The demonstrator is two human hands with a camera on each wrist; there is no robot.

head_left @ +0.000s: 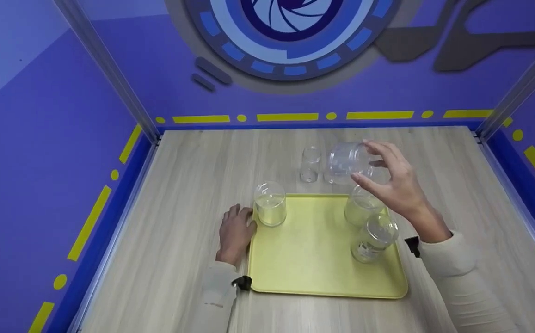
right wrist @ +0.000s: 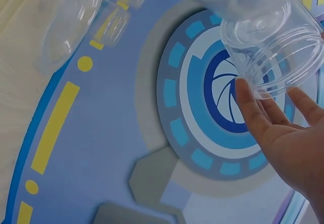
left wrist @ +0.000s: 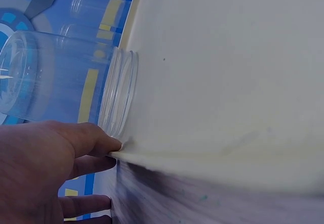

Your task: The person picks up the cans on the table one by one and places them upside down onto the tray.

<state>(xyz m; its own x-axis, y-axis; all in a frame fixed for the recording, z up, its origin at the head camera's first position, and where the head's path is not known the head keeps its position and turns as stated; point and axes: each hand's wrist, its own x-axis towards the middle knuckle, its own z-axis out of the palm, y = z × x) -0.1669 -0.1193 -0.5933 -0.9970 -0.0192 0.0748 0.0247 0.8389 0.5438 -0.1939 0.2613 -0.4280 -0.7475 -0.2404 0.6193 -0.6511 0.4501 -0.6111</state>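
Note:
My right hand (head_left: 394,180) holds a clear jar (head_left: 345,162) near its rim, tilted sideways above the back right of the yellow tray (head_left: 306,240). In the right wrist view, fingertips touch the threaded rim of this jar (right wrist: 288,57). My left hand (head_left: 237,233) rests its fingertips against the tray's left edge. Beside it, on the back left corner, stands another clear jar (head_left: 271,208); in the left wrist view this jar (left wrist: 66,77) has its threaded mouth down on the tray. Two more jars, one behind (head_left: 359,208) and one in front (head_left: 372,243), stand on the tray's right side.
Behind the tray, a narrow clear jar (head_left: 310,166) stands on the wooden table (head_left: 193,185). Another clear shape shows partly behind my right hand. Blue panels (head_left: 50,138) enclose the table at the left, back and right.

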